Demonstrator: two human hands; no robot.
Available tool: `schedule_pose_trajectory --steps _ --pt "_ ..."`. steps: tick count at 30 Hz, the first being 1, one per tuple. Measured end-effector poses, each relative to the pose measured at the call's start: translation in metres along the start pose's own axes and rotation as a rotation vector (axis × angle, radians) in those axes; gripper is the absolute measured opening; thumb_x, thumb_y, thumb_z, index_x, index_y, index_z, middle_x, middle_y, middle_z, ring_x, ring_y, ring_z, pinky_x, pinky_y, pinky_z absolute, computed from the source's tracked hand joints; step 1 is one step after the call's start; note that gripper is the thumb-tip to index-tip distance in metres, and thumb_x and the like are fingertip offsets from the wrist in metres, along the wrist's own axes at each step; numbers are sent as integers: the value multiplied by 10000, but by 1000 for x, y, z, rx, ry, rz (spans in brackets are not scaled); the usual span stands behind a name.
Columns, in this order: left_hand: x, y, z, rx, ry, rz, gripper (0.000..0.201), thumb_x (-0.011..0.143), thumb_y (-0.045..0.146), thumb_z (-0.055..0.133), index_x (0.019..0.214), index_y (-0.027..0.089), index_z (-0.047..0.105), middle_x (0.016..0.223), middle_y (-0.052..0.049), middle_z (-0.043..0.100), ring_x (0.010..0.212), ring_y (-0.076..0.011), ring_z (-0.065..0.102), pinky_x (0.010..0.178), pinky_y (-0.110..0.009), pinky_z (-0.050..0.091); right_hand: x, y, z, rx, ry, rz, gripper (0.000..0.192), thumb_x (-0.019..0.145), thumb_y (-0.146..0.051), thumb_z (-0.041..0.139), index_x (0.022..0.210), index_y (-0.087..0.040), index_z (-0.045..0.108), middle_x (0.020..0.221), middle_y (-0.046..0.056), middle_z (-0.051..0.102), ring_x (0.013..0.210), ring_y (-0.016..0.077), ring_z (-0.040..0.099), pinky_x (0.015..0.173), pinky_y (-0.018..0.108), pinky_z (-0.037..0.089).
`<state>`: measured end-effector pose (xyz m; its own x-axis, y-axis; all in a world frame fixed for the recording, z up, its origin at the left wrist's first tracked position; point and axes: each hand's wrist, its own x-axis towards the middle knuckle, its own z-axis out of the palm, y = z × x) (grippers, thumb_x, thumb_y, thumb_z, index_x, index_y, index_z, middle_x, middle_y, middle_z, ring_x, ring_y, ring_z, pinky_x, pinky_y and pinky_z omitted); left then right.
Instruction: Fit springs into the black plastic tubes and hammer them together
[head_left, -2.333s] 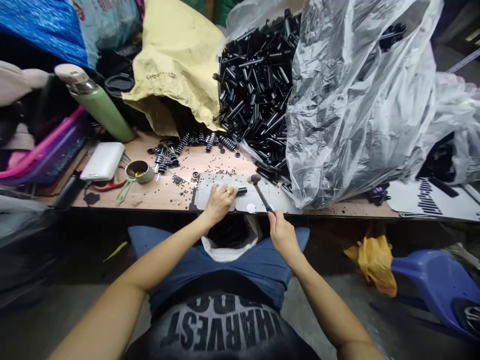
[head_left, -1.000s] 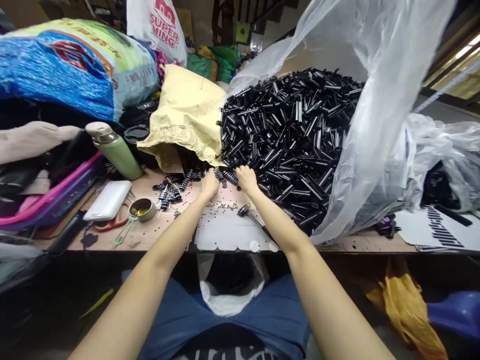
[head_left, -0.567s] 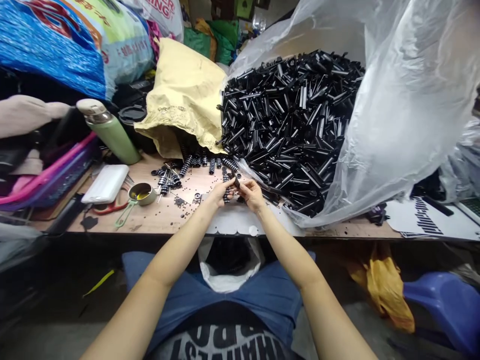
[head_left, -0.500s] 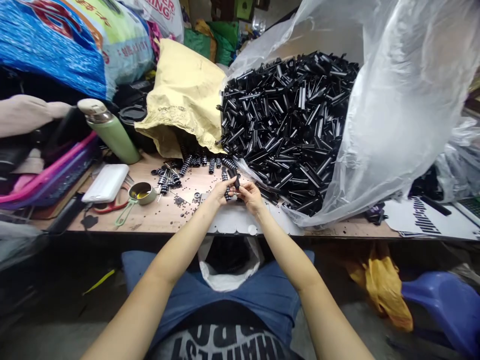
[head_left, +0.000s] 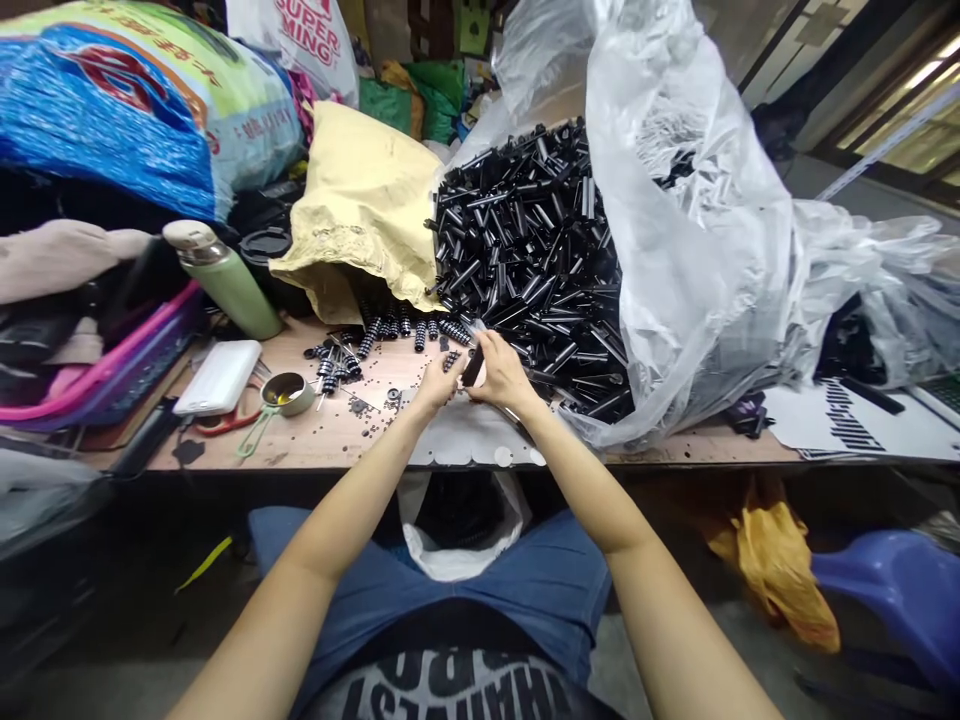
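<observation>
My right hand (head_left: pixel 504 374) grips a short black tube (head_left: pixel 472 366), held nearly upright above a pale work plate (head_left: pixel 471 446) at the table's front edge. My left hand (head_left: pixel 433 382) meets it from the left, fingertips pinched at the tube's lower end on something too small to make out. Behind both hands a big heap of black tubes (head_left: pixel 534 240) spills from a clear plastic bag (head_left: pixel 705 240). Black-and-white ribbed springs (head_left: pixel 390 328) lie just beyond my left hand. The hammer from before is hidden behind my right wrist.
A yellow sack (head_left: pixel 360 200) lies behind the springs. To the left stand a green flask (head_left: pixel 225 280), a white power bank (head_left: pixel 219 376), a small metal cup (head_left: pixel 288 392) and a pink basket (head_left: pixel 105 372). A white bag (head_left: pixel 454 538) hangs below the table edge between my knees.
I put the hammer down on the plate, reached both hands to the springs and the tube heap, then drew them back together. The tube now stands more upright in my right hand.
</observation>
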<state>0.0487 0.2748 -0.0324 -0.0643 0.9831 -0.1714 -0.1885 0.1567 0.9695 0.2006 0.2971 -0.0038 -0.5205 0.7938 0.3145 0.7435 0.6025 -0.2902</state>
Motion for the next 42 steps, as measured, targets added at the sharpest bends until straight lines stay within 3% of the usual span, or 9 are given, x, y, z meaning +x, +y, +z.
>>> schedule_pose_trajectory --steps 5,11,15,20,28,33,35,38,42 --pt "-6 1 -11 -109 -7 27 189 896 355 538 923 168 536 684 42 533 371 -32 425 341 -159 301 -24 12 -1 -26 59 112 952 662 -343 682 1446 -61 220 1478 218 286 1362 364 279 1111 491 246" --pt "-26 8 -13 -160 -53 39 502 860 483 554 1262 183 534 529 78 458 314 -36 355 310 -152 211 -51 -15 -8 274 38 -103 1107 639 -342 756 1479 -111 71 1504 213 236 1412 319 223 1138 487 286" --pt "-39 14 -6 -259 -24 -6 436 814 420 592 1137 128 627 584 32 561 377 -68 472 356 -179 354 -50 -38 -8 415 32 -208 1084 643 -345 752 1479 -161 86 1492 193 260 1408 315 241 1123 504 321" --pt "-56 20 3 -350 -45 -65 409 750 433 657 1012 119 643 637 6 604 424 -116 565 423 -239 489 -44 -46 -8 436 75 -321 1100 611 -303 760 1471 -152 91 1478 201 270 1412 312 237 1166 504 247" --pt "-68 22 9 -349 -23 -159 325 766 398 673 914 112 628 590 14 574 399 -108 562 420 -227 505 -56 -49 -4 456 37 -184 1097 575 -318 811 1443 -146 163 1416 205 347 1366 318 323 1126 495 326" --pt "-69 7 7 -219 -40 -210 331 851 414 575 962 109 637 619 -15 581 475 -135 588 507 -285 536 -67 -56 5 420 21 -102 1090 546 -285 804 1433 -133 189 1391 201 374 1340 321 347 1116 493 335" --pt "-75 -7 4 -64 -27 -84 349 882 406 528 1057 128 647 772 -60 627 627 -162 630 630 -330 555 -76 -60 15 382 23 -65 1093 531 -286 799 1427 -102 200 1393 220 373 1337 335 342 1118 501 325" --pt "-93 -34 -2 364 26 289 396 861 322 571 1225 170 607 1016 -100 593 929 -207 599 861 -376 507 -93 -69 34 304 57 26 999 592 -280 740 1418 -74 217 1370 243 397 1309 348 367 1096 531 331" --pt "-104 -68 -12 893 -48 582 457 874 181 522 1327 119 513 1041 -137 561 981 -235 551 900 -413 478 -113 -70 45 170 10 92 831 707 -224 636 1421 -86 232 1375 232 409 1295 321 386 1065 503 366"
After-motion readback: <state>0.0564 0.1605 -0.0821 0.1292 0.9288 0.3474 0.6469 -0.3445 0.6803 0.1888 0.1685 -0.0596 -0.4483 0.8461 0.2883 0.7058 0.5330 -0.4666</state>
